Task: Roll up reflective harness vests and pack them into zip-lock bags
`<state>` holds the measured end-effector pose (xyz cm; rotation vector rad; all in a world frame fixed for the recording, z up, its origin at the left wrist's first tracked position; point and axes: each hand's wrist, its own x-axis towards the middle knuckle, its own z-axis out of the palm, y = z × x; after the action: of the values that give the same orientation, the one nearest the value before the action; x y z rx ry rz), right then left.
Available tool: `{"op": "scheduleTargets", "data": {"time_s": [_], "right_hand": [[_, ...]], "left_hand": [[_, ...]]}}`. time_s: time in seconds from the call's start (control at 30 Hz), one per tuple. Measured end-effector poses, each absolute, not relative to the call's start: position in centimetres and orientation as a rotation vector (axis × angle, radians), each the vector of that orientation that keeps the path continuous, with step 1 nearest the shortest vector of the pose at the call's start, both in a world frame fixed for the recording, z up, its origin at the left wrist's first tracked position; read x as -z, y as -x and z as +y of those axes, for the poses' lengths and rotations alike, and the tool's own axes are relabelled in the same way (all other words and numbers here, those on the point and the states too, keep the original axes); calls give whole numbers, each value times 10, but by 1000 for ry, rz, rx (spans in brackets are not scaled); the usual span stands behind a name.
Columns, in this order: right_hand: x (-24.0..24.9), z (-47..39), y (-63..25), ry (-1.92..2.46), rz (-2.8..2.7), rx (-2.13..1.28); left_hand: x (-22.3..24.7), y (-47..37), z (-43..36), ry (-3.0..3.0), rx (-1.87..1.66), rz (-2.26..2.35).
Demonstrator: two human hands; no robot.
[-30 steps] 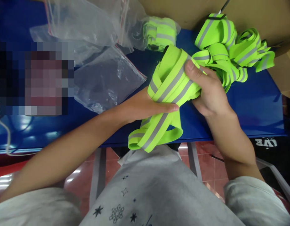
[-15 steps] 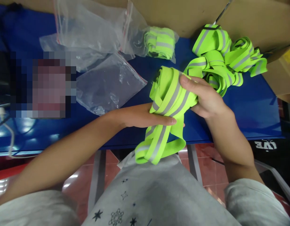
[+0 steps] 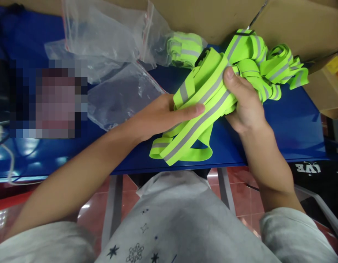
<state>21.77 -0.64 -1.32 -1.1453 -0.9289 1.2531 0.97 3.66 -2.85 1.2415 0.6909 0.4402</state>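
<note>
Both my hands grip a folded neon-yellow reflective strap (image 3: 202, 96) with grey stripes, held above the blue table. My left hand (image 3: 169, 113) is wrapped round its left side, thumb lying across the front and fingers hidden behind. On the upper right, my right hand (image 3: 244, 96) pinches the folds with the thumb on top. A loop of the strap hangs below my left hand towards the table's front edge. Just behind my right hand lies a pile of similar reflective straps (image 3: 251, 67), loosely bundled.
Clear zip bags (image 3: 125, 95) lie at the left on the blue table (image 3: 295, 128). A bagged strap roll (image 3: 185, 49) sits at the back, against cardboard (image 3: 213, 18). A small open carton (image 3: 322, 84) stands at right. A white cable (image 3: 12, 160) runs along the left.
The strap bundle has risen and turned, its upper end now tilting right towards the pile. My left hand has moved up with it, and the hanging loop sits higher.
</note>
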Motion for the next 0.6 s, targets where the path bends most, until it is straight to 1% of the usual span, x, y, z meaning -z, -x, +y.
{"op": "scheduleTargets", "data": {"time_s": [0.17, 0.4, 0.47, 0.6], "right_hand": [[10, -14, -212, 1133, -946, -1328], [15, -16, -211, 1281, -1015, -1403], [18, -16, -212, 1335, -1040, -1322], [14, -21, -212, 1439, -1254, -936]], "left_hand": [[24, -12, 32, -1162, -388, 596], [27, -13, 27, -1090, -285, 537], [29, -13, 27, -1102, -273, 522], [35, -14, 26, -1103, -300, 570]]}}
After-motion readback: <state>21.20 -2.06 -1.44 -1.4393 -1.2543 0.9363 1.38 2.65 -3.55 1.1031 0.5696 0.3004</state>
